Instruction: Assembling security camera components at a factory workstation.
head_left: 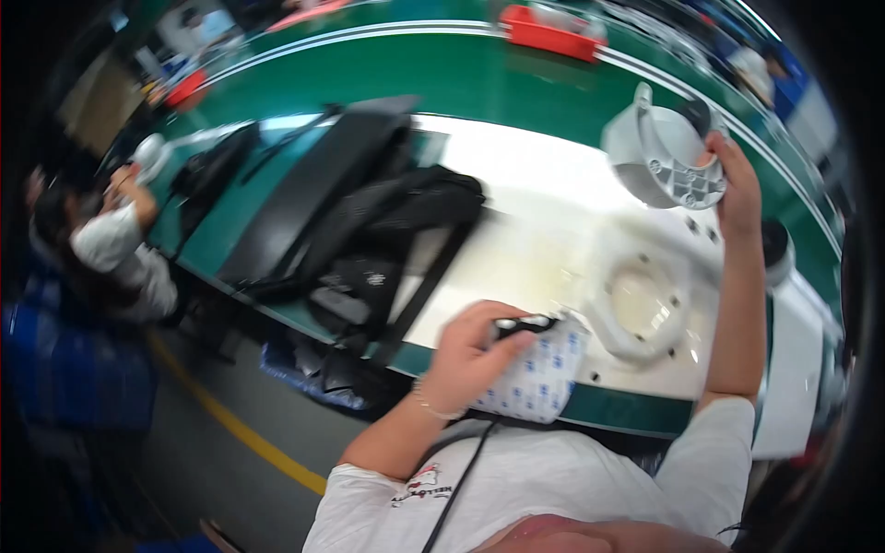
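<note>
My right hand (737,184) is raised over the far right of the work surface, its fingers closed on the rim of a light grey plastic housing (636,157). This housing is round and hollow, with a curved arm and a ribbed edge. Near the front edge, my left hand (475,355) is curled round a small black piece (525,324) with pale spots, whose kind I cannot make out. A white sheet or bag with blue print (544,378) hangs just below that hand's thumb. Between my hands sits a white fixture with an octagonal ring (636,309).
A black bag with straps (369,230) and a long dark panel (318,189) lie left of the white board (498,170). A red bin (553,35) stands at the back. Another person (120,240) works at the far left. White parts (779,253) stand at the right.
</note>
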`<action>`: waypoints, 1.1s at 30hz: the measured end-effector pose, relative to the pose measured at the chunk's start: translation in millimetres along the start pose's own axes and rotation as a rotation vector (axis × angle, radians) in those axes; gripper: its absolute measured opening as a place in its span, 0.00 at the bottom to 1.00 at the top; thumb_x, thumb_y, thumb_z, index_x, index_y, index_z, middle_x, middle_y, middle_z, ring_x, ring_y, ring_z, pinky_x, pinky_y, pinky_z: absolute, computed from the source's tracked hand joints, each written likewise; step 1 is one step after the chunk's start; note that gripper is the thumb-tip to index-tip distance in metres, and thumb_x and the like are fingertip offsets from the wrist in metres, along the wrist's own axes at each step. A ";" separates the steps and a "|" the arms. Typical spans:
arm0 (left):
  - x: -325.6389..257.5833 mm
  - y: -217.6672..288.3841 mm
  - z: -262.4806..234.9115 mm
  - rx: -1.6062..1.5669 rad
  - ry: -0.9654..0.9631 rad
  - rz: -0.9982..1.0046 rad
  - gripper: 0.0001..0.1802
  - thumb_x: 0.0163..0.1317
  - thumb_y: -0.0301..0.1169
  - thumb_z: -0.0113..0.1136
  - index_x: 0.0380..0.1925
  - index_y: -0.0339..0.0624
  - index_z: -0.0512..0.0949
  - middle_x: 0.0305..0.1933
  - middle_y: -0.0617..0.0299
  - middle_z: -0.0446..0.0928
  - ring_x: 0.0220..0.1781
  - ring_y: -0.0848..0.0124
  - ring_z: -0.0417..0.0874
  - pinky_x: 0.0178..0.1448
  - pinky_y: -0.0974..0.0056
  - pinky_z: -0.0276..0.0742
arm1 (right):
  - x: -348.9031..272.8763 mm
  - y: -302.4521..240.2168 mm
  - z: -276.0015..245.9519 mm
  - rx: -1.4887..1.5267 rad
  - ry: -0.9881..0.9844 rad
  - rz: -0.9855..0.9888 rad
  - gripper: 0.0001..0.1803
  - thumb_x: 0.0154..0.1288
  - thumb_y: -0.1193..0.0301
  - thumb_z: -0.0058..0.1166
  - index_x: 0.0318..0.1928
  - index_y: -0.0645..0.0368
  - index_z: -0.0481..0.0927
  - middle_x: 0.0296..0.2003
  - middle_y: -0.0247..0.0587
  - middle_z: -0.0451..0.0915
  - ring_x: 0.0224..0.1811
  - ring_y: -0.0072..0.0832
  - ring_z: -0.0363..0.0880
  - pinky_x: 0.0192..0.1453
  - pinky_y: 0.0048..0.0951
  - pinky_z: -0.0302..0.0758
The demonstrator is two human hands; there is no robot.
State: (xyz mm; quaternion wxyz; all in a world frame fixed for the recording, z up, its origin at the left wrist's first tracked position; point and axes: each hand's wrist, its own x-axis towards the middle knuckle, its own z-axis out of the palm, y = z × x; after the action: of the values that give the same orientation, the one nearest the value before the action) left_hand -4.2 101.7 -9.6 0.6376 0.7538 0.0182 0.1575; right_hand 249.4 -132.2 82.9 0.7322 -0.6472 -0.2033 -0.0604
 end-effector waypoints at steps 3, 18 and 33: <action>-1.7 4.3 -1.4 -0.109 -0.019 -0.009 0.10 0.50 0.20 0.62 0.33 0.32 0.76 0.33 0.59 0.74 0.32 0.77 0.75 0.34 0.74 0.70 | -56.2 -24.5 -8.5 0.165 -0.115 0.153 0.11 0.65 0.67 0.45 0.38 0.62 0.73 0.21 0.31 0.73 0.21 0.15 0.70 0.25 0.15 0.64; -6.5 23.1 26.8 -0.250 -0.102 0.286 0.11 0.49 0.19 0.63 0.33 0.32 0.76 0.34 0.58 0.75 0.29 0.78 0.76 0.30 0.78 0.70 | -121.4 -57.6 -13.8 -0.968 0.042 -0.375 0.26 0.54 0.60 0.58 0.51 0.58 0.69 0.42 0.39 0.72 0.41 0.27 0.70 0.43 0.25 0.67; -3.1 48.2 50.2 -0.137 -0.090 0.384 0.12 0.45 0.26 0.69 0.28 0.34 0.77 0.30 0.58 0.79 0.25 0.76 0.77 0.28 0.74 0.69 | -160.6 -68.9 28.9 -0.422 -0.644 -0.359 0.10 0.50 0.74 0.59 0.35 0.57 0.77 0.30 0.38 0.76 0.33 0.34 0.75 0.40 0.32 0.69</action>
State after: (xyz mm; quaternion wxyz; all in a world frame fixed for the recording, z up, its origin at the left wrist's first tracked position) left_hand -2.4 44.0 29.4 0.6460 0.7045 -0.1650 0.2431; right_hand 72.7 -142.8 88.4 0.4607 -0.7229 -0.5144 -0.0222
